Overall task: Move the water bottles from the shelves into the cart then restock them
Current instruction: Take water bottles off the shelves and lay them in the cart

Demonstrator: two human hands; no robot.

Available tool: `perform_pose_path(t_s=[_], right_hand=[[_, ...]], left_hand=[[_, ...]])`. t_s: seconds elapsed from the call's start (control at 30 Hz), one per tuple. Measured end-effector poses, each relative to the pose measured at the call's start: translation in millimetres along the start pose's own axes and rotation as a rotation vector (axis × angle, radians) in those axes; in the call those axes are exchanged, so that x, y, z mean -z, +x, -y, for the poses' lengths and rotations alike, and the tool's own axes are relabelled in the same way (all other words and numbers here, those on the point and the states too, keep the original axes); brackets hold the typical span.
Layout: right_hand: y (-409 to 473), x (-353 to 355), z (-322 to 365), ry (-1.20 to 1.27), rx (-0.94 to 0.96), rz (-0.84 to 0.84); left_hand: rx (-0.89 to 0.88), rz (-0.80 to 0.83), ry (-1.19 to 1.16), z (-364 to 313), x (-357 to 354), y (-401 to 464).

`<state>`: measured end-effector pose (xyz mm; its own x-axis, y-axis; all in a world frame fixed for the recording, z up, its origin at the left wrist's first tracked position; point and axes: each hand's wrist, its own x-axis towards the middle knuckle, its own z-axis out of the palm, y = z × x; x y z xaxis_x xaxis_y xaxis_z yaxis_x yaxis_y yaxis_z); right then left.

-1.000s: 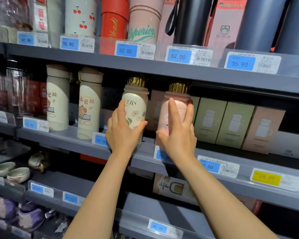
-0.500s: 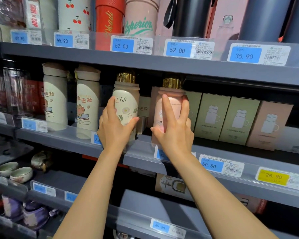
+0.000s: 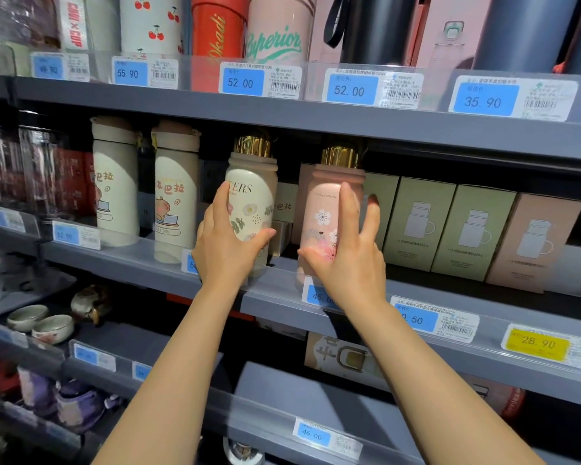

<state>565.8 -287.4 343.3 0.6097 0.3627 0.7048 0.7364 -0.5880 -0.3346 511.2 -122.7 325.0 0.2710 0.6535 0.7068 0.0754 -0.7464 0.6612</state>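
Observation:
A cream floral bottle (image 3: 253, 199) with a gold cap stands on the middle grey shelf (image 3: 282, 290). My left hand (image 3: 227, 250) grips its lower half, thumb across the front. Beside it stands a pink floral bottle (image 3: 322, 213), also gold-capped. My right hand (image 3: 348, 260) wraps its lower body, thumb at the front and fingers spread up the right side. Both bottles are upright, their bases behind the shelf's clear front strip. Two cream cartoon bottles (image 3: 114, 186) (image 3: 175, 199) stand to the left.
Green and pink mug boxes (image 3: 473, 229) fill the shelf right of the pink bottle. The upper shelf (image 3: 316, 115) hangs close above the gold caps and carries tall tumblers (image 3: 275, 28). Small bowls (image 3: 41, 323) sit lower left. No cart is visible.
The view has shifted slightly. My right fingers have spread and wrapped further round the pink bottle. Both bottles stay upright on the shelf in about the same places.

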Motion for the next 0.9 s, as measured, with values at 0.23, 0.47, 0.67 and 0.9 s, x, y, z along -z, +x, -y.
perform_pose_path(t_s=[0.23, 0.47, 0.67, 0.9], right_hand=[[-4, 4, -5, 0.002, 0.02, 0.006], [-16, 16, -14, -0.009, 0.016, 0.011], [-39, 26, -19, 0.074, 0.033, -0.036], [-67, 58, -33, 0.145, 0.056, -0.043]], left_hand=[[-0.02, 0.019, 0.031, 2, -1, -1], [-0.148, -0.039, -0.019, -1, 6, -20], [-0.29, -0.059, -0.009, -21, 23, -51], [-0.393, -0.071, 0.045, -58, 38, -82]])
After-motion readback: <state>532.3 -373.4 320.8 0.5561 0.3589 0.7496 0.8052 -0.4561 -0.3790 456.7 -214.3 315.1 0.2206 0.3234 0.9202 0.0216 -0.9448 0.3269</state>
